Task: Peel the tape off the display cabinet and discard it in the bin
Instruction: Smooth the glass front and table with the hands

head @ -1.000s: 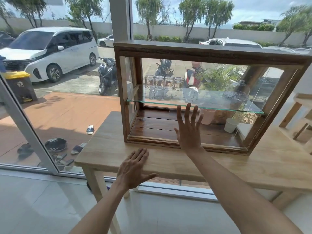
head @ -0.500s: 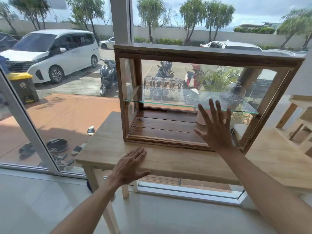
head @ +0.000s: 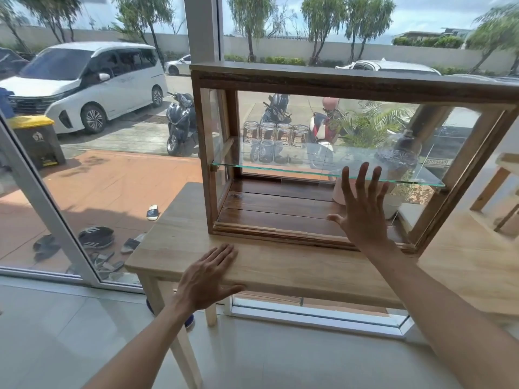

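The left hand (head: 206, 279) lies flat, fingers spread, at the wooden table's (head: 179, 242) front edge. The right hand (head: 362, 211), also splayed and empty, is raised before the dark-framed glass display cabinet (head: 337, 82); no tape discernible.

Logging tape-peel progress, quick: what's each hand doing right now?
Left hand: open, flat on the front edge of the wooden table, holding nothing.
Right hand: open, fingers spread, raised at the display cabinet front, holding nothing.

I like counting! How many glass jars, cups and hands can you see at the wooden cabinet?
Glass jars on the shelf: 4
Cups on the cabinet floor: 2, partly hidden
Hands, left hand and right hand: 2
Total: 8
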A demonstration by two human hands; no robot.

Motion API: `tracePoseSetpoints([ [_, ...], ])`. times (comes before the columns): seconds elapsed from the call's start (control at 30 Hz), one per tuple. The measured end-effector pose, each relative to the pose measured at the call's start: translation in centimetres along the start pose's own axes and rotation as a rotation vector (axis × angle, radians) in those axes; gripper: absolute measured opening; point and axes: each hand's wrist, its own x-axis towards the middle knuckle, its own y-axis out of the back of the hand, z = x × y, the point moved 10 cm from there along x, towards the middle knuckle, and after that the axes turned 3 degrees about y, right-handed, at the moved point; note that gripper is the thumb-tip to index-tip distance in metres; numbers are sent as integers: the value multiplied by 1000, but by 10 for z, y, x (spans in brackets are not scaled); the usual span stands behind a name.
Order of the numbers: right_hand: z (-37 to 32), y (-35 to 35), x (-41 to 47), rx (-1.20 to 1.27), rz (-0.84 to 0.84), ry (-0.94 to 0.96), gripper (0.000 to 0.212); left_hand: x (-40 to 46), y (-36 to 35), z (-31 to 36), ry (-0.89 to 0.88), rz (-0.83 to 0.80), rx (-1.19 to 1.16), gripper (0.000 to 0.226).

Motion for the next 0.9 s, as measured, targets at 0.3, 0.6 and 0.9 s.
tracePoseSetpoints([
  [0.3, -68, -5, 18, -3, -10, 45, 131, 1, 4, 0, 2, 19, -8, 99],
  [0.6, -112, -6, 30, 17, -19, 75, 134, 0, 2, -1, 8, 6, -3, 99],
  [0.9, -156, -7, 41, 46, -20, 95, 134, 0, 4, 0, 5, 11, -20, 100],
])
